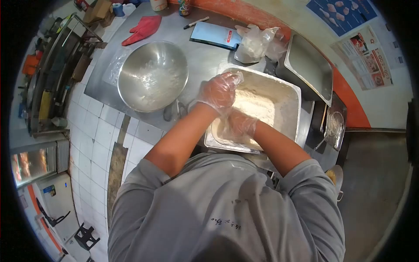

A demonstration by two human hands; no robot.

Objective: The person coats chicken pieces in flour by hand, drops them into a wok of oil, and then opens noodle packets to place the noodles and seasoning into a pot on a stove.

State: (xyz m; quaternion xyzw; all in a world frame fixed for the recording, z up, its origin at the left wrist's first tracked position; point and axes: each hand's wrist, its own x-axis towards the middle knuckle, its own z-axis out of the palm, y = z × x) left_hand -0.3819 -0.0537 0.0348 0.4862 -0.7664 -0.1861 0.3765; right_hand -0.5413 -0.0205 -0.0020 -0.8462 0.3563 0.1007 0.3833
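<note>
A rectangular metal tray [290, 100] with pale flour [257, 107] in it stands in front of me. My left hand [219, 91], in a clear plastic glove, is over the tray's left wall with its fingers curled; what it holds, if anything, is hidden. Lower down, inside the tray near its front left corner, is my right hand [240, 124], also gloved, its fingers hidden by plastic and flour. To the left stands a big round steel bowl [152, 76] with white dusting inside.
Behind the bowl lies a red glove [144, 29]. A blue box [214, 36], a pen [196, 22] and plastic bags [255, 43] are at the back. An empty deep metal pan [307, 65] stands back right, near a wire strainer [334, 124].
</note>
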